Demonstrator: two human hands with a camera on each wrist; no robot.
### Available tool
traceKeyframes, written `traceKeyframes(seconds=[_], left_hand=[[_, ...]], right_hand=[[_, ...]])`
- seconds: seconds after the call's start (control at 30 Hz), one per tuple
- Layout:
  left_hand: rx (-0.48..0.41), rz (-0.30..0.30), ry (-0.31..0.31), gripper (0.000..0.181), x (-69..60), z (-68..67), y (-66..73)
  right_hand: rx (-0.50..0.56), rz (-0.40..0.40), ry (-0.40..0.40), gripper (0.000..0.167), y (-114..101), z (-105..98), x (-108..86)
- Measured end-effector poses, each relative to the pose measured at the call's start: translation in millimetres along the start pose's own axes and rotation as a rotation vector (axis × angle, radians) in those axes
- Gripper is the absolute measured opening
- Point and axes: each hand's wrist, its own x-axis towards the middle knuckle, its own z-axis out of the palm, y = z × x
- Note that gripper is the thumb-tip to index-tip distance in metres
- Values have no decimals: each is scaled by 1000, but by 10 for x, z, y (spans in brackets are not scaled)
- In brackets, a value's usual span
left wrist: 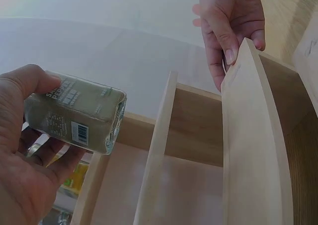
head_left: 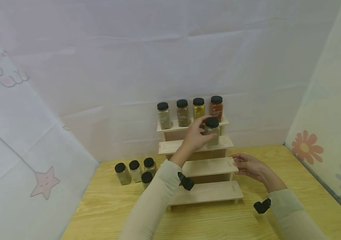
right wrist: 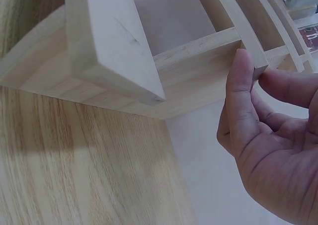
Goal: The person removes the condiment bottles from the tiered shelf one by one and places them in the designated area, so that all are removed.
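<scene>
I have the left hand (head_left: 196, 136) clamped round a black-lidded jar (head_left: 214, 130) at the second tier from the top of the wooden rack (head_left: 206, 192); whether it touches the board, I can't tell. Its label (left wrist: 68, 93) reads "PEPPER", the line above partly hidden, with a barcode (left wrist: 79, 133). My right hand (head_left: 249, 166) pinches the next tier's end. Four jars (head_left: 183, 116) stand on top, their print too small for me

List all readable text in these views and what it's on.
"PEPPER": on the pepper jar in the left hand; the line above it is unclear.
Barcode on that same jar: digits too small to read.
Top-shelf jars: label print too small and blurred.
Tabletop jars: nothing legible.
</scene>
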Motion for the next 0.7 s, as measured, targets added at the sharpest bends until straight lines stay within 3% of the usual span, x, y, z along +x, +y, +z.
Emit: traceKeyframes(seconds=[0.33,0.7], left_hand=[[-53,-25,-7,66,-263,-274,6],[-63,-19,47,65,-528,-581,-91]], right_hand=[[5,-7,-10,61,5,-2,-6],[4,2,-14,57,-8,-17,-11]])
